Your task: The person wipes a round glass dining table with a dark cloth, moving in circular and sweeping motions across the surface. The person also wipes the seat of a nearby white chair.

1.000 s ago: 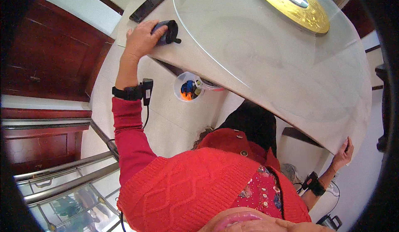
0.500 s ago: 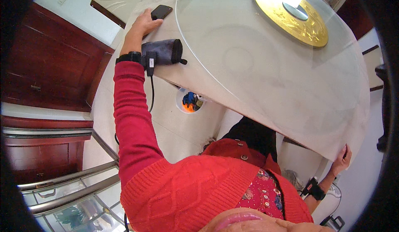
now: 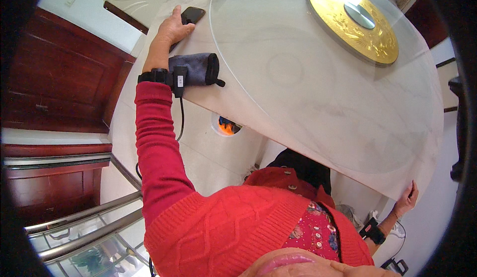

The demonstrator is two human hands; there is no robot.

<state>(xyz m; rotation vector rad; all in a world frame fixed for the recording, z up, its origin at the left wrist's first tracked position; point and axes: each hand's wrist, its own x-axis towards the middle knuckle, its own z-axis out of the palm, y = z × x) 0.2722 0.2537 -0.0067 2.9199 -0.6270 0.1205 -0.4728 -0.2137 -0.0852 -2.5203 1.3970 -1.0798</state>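
My left hand lies over a black phone near the left rim of the round, pale marble-look table. Its thumb and forefinger are on either side of the phone, and the palm hides part of it. Just below this hand, a grey fabric pouch with a black-edged mouth lies on its side near the table edge. My right hand rests against the table's near right edge, fingers extended and slightly apart, with nothing visible in it. Black bands circle both wrists; a cable runs down from the left one.
A large glass turntable covers much of the tabletop, with a gold disc on its far side. Below the edge, a white bucket holds orange and blue items. A cream chair stands far left; a kettle is low right.
The table and both hands sit slightly lower in view. More of the bucket is now behind the table edge. My left hand stays on the phone, my right at the table edge.
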